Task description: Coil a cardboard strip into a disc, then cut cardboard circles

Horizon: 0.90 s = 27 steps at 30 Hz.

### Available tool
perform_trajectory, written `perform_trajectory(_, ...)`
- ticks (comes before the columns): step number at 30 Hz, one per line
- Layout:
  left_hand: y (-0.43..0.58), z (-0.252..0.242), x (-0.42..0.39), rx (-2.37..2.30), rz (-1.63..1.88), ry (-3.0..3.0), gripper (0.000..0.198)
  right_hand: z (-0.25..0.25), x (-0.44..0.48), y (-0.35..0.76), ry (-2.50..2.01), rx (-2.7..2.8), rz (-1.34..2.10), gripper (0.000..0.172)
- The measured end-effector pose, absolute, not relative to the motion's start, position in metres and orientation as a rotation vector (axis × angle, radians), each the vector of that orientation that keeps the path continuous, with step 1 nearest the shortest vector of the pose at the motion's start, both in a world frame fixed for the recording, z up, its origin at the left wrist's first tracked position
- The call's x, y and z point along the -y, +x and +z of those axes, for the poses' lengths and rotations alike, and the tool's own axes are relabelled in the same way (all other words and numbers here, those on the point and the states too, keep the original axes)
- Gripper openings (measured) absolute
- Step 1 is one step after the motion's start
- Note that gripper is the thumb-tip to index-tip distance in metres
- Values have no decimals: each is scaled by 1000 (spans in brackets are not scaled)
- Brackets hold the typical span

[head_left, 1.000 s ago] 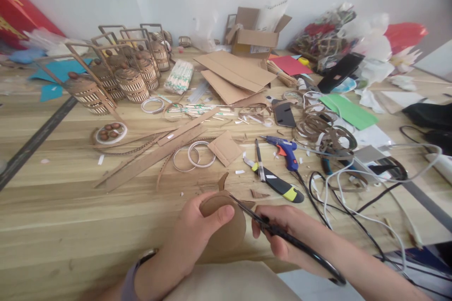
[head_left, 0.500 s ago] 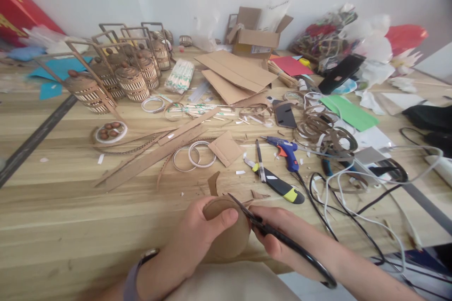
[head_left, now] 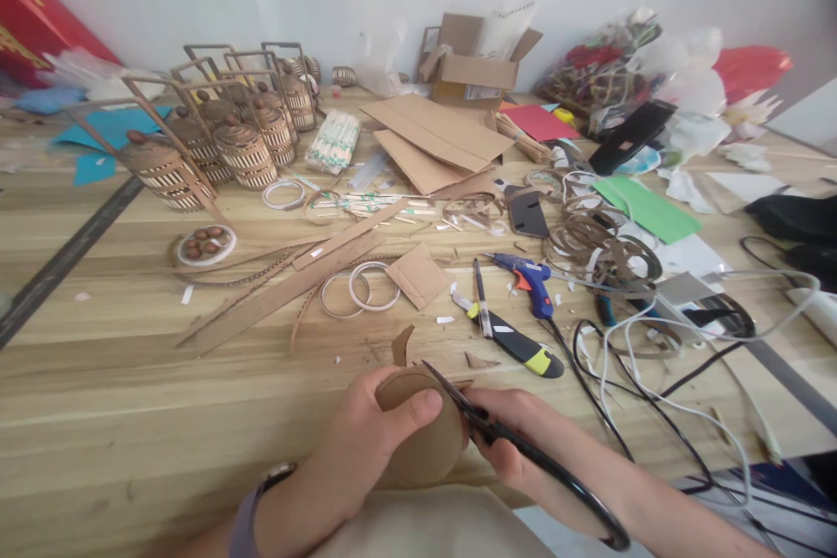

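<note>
A round piece of brown cardboard (head_left: 428,445) is pinched in my left hand (head_left: 372,427), with the thumb lying on its face. My right hand (head_left: 523,436) is closed round black-handled scissors (head_left: 549,466), whose blades lie along the upper right edge of the disc. A narrow cardboard offcut (head_left: 402,345) stands up just beyond the disc's top edge. Close by on the table is a small cardboard scrap (head_left: 480,361).
Past my hands lie a utility knife (head_left: 523,349), a pen (head_left: 482,296), a blue glue gun (head_left: 533,279), tape rings (head_left: 374,286) and cardboard strips (head_left: 281,296). Cables (head_left: 628,384) tangle at right. Woven lanterns (head_left: 241,153) stand at back left.
The scissors and my right hand have shifted slightly right and down. The offcut beyond the disc has moved a little to the right and tilted differently.
</note>
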<state>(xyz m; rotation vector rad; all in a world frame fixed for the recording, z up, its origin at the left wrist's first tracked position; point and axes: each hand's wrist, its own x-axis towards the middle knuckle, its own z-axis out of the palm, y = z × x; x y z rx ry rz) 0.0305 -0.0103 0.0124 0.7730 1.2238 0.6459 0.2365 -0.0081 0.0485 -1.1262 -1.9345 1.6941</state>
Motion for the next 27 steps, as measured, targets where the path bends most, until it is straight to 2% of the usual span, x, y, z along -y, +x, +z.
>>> perform_trajectory(9, 30, 13, 11, -1241, 662, 791, 45, 52, 11, 234, -1166, 1903, 1685, 61)
perform_trajectory(27, 30, 17, 10, -1164, 614, 800, 45, 54, 11, 234, -1241, 1888, 1737, 71)
